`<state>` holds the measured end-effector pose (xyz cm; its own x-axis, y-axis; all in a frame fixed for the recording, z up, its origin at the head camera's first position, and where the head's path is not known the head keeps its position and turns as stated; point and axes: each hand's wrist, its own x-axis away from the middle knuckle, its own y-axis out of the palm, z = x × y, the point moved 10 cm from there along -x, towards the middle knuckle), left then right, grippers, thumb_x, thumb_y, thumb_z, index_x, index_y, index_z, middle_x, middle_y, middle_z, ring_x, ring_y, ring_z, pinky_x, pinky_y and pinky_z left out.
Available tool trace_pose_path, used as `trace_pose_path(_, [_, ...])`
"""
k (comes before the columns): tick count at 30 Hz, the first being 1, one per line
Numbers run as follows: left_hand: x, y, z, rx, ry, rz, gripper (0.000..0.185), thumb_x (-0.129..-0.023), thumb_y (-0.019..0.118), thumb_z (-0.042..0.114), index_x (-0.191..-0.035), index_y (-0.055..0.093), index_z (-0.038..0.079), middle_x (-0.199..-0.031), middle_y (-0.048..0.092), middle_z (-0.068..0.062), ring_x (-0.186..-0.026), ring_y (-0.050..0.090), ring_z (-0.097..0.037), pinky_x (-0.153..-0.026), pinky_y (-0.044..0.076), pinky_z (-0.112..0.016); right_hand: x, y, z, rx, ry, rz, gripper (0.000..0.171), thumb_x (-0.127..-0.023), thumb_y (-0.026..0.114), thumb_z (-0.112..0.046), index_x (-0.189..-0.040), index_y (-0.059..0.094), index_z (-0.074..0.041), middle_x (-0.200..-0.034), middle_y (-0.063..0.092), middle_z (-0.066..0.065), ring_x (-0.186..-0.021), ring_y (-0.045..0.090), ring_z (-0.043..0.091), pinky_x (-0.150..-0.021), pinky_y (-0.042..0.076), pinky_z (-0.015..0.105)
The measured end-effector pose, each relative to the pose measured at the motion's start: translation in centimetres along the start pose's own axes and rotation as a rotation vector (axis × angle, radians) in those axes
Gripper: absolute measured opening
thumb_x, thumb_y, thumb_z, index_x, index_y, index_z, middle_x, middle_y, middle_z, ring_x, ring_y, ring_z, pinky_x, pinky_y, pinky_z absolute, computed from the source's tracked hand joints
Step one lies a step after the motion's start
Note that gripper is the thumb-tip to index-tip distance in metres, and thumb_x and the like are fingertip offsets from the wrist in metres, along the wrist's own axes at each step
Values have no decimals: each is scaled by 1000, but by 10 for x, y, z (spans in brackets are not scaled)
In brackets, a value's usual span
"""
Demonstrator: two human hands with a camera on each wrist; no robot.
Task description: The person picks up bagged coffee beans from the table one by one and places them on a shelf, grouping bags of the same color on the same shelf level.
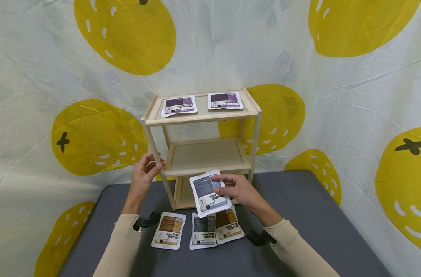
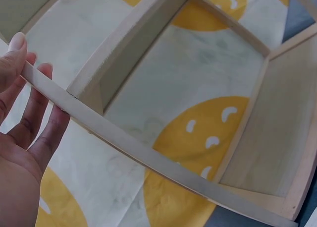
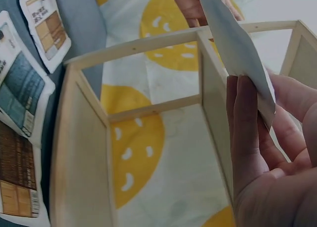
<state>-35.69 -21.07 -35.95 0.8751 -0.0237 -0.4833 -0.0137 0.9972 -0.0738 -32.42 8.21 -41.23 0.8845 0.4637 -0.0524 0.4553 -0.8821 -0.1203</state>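
Note:
My right hand (image 1: 243, 195) pinches a flat white pouch with a blue label (image 1: 207, 194) between thumb and fingers. It holds the pouch tilted, in front of the lower part of a three-tier wooden shelf rack (image 1: 205, 156). In the right wrist view this pouch (image 3: 237, 43) is seen nearly edge-on. My left hand (image 1: 142, 180) grips the rack's front left post; in the left wrist view, thumb and fingers lie on either side of this post (image 2: 124, 140). Two purple-labelled pouches, one left (image 1: 179, 105) and one right (image 1: 225, 100), lie on the top tier.
On the dark grey table (image 1: 265, 254) before the rack lie an orange-brown pouch (image 1: 168, 231), a blue pouch (image 1: 204, 231) and another brown pouch (image 1: 229, 226), the last two touching. Behind the rack hangs a pale cloth (image 1: 210, 46) printed with yellow fruit.

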Motion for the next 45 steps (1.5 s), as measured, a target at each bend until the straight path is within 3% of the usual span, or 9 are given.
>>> trace_pose_path(10, [0, 0, -1, -15, -6, 1, 36, -98, 66, 6, -132, 57, 4, -115, 59, -27, -107, 66, -39, -89, 57, -28, -10, -19, -12, -60, -4, 78, 49, -93, 75, -10, -139, 61, -5, -119, 70, 18, -89, 72, 20, -72, 60, 31])
trace_pose_path(17, [-1, -1, -1, -5, -11, 5, 35, -97, 67, 5, -131, 57, 4, -116, 57, -31, -104, 67, -36, -87, 57, -28, -18, -27, -25, -46, -40, 100, 50, -93, 73, -9, -141, 58, -2, -123, 67, 22, -87, 72, 18, -69, 60, 30])
trace_pose_path(26, [-1, 0, 0, -1, -8, -2, 36, -97, 66, 5, -132, 57, 4, -114, 59, -25, -105, 66, -36, -88, 57, -29, -27, -35, -35, -75, -50, 151, 50, -94, 72, -8, -142, 58, -4, -130, 63, 23, -92, 71, 17, -72, 59, 29])
trace_pose_path(34, [-1, -1, -2, -7, -16, 0, 36, -97, 66, 5, -132, 57, 4, -116, 58, -27, -108, 65, -38, -87, 57, -29, -36, -47, -38, -30, -25, 251, 49, -93, 75, -14, -140, 61, -9, -126, 62, 18, -90, 68, 17, -71, 57, 25])
trace_pose_path(41, [-1, 0, -2, -4, -10, 0, 35, -97, 66, 4, -132, 57, 4, -114, 60, -23, -107, 65, -40, -87, 57, -29, -47, -51, -43, 16, -20, 275, 49, -92, 75, -16, -139, 62, -12, -120, 62, 16, -85, 66, 18, -69, 55, 25])
trace_pose_path(45, [-1, 1, -1, 0, -4, 3, 35, -98, 66, 4, -131, 58, 4, -113, 60, -23, -106, 66, -37, -87, 57, -29, -53, -54, -48, 68, -33, 284, 48, -92, 77, -18, -138, 63, -12, -122, 62, 16, -90, 65, 21, -71, 54, 24])
